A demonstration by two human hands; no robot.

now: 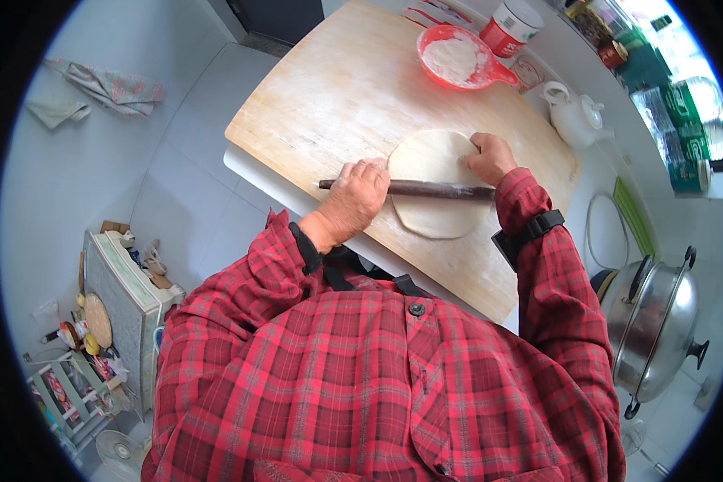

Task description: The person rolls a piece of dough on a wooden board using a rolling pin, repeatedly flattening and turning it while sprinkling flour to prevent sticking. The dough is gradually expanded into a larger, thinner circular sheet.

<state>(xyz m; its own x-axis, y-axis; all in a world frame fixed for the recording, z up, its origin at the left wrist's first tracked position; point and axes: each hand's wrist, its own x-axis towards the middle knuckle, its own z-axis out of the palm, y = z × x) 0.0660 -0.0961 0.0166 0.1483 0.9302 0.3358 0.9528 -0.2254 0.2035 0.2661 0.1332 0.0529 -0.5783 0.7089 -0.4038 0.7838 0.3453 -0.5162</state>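
Observation:
A round, flat sheet of dough [428, 158] lies on a floured wooden board [313, 102]. Across it rests a slim dark rolling pin [434, 190]. My left hand [361, 190] is closed around the pin near its left end, just beside the dough's left edge. At the upper right edge of the sheet, my right hand [491, 159] grips the dough between thumb and fingers. The pin's right end is hidden at my right sleeve.
A red plastic scoop-like bowl of flour [455, 57] stands at the board's far edge, beside a red and white tub [512, 27]. Right of the board are a white teapot [578, 117] and a large steel pot [654, 325]. Bottles [687, 132] line the sill.

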